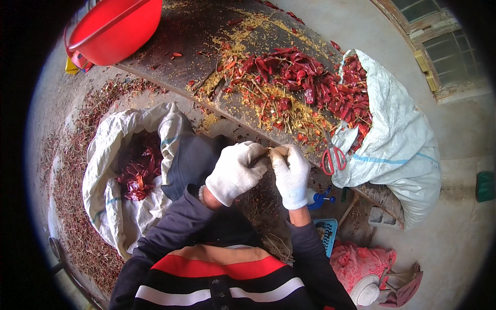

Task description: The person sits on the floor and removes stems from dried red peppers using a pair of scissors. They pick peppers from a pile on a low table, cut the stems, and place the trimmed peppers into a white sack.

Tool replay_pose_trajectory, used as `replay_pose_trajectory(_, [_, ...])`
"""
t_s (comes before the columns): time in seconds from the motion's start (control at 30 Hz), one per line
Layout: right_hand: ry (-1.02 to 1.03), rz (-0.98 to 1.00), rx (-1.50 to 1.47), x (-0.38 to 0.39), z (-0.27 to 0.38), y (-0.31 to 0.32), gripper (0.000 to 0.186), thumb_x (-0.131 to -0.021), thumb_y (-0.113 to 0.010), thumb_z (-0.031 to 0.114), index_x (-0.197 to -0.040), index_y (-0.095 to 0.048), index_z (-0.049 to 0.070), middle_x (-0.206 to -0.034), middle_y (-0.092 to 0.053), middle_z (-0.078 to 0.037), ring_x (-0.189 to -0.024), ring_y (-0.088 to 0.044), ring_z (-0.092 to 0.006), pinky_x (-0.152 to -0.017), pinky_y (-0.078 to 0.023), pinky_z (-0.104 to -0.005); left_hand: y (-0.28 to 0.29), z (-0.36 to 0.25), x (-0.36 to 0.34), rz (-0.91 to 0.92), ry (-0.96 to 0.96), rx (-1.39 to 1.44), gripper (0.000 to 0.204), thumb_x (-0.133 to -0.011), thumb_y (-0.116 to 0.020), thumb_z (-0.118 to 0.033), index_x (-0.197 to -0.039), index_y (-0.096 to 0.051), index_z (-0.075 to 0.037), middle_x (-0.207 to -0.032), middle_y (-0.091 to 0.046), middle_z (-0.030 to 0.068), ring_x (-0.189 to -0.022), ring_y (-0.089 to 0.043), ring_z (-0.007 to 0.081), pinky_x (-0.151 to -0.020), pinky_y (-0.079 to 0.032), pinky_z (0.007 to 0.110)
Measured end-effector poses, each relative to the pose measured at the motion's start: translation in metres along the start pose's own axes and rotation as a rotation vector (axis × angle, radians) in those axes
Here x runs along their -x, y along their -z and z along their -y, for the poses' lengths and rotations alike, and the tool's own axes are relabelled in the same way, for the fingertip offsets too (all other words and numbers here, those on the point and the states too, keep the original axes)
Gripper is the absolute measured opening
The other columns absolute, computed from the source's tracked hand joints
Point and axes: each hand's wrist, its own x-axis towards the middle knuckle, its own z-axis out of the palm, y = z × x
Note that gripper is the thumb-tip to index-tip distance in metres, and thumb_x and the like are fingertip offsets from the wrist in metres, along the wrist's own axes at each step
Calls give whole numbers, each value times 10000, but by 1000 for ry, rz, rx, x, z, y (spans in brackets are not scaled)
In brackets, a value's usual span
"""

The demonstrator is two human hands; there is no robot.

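Left hand (238,171): grip curled in, can't tell how tight or on what | Right hand (291,176): same, tips beside left's | Red peppers (310,82): piled on the surface (173,64), into right-side sack (395,126)

A dark flat tabletop (191,33) bears a white woven sack (398,129); dried red chillies (310,82) before its mouth; yellow seeds (256,20) leftward.

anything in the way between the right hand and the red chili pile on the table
Nothing tall visibly blocks it: between the right hand and the chili pile lie the table edge and loose seed and stem litter. The red-handled scissors sit to the right.
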Motion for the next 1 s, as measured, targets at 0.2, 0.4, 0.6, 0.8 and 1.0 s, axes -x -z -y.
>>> replay_pose_trajectory(0.2, [-579,142,-669,5,-8,5,96,-917,-599,141,-888,-618,52,-787,-595,28,-657,-530,-82,-584,-414,-208,11,-5,3,129,104,107,136,-780,-673,-100,-889,-676,-17,-802,-640,169,-730,-647,336,-662,-519,367])
replay_pose_trajectory(0.4, [-490,-98,-1489,-6,-64,18,207,-978,-535,305,-980,-602,109,-805,-590,17,-637,-521,-102,-615,-478,-269,8,-6,8,173,78,205,144,-795,-669,-93,-914,-683,-13,-796,-637,166,-714,-648,301,-658,-511,336])
replay_pose_trajectory(0.6, [-236,201,-373,-16,-76,41,179,-916,-655,246,-901,-631,69,-707,-630,-15,-620,-581,-124,-582,-475,-272,5,-3,10,105,456,642,182,-894,-578,-60,-1051,-653,-6,-798,-623,22,-688,-576,94,-622,-493,248])
replay_pose_trajectory(0.8, [-1,40,379,-57,-97,31,134,-839,-693,153,-919,-681,45,-843,-698,-124,-752,-683,-274,-675,-524,-366,1,-4,6,181,531,842,217,-934,-513,-47,-1108,-632,0,-780,-586,-2,-667,-532,62,-608,-473,227])
replay_pose_trajectory(1.0, [279,196,835,-139,-138,-10,242,-898,-537,69,-1092,-678,96,-1030,-665,-122,-942,-630,-311,-823,-515,-396,-3,-5,-1,154,638,900,151,-960,-596,-158,-1009,-635,-21,-765,-581,-15,-640,-533,62,-596,-473,228])
